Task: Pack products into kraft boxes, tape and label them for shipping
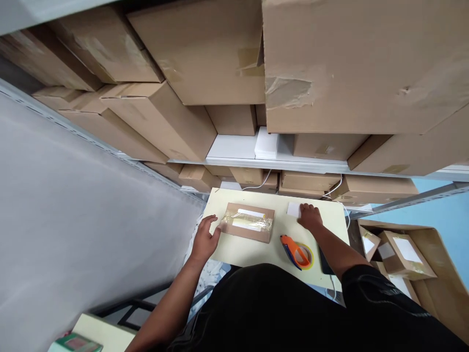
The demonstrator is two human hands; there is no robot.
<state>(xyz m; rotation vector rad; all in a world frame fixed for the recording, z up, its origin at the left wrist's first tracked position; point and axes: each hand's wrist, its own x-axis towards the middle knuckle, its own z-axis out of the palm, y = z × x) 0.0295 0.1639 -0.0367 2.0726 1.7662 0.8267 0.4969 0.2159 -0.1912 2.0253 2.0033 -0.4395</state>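
Note:
A small brown cardboard box (252, 233) lies on the cream table, with shiny clear tape and white label strips across its top. My left hand (205, 238) is at the box's left end, thumb and fingers apart, holding nothing. Toward the back of the table, my right hand (310, 216) has its fingers bent down over the right edge of a white paper label (293, 209). Between the box and my right forearm rests an orange tape dispenser (297, 253) with a yellowish roll in it.
Shelves packed with cardboard cartons (205, 54) rise behind the table (234, 253). A stack of white paper (266, 143) sits on the shelf. At right, a large open carton (445, 259) holds several labelled boxes. A dark flat object (325, 263) is partly under my right forearm.

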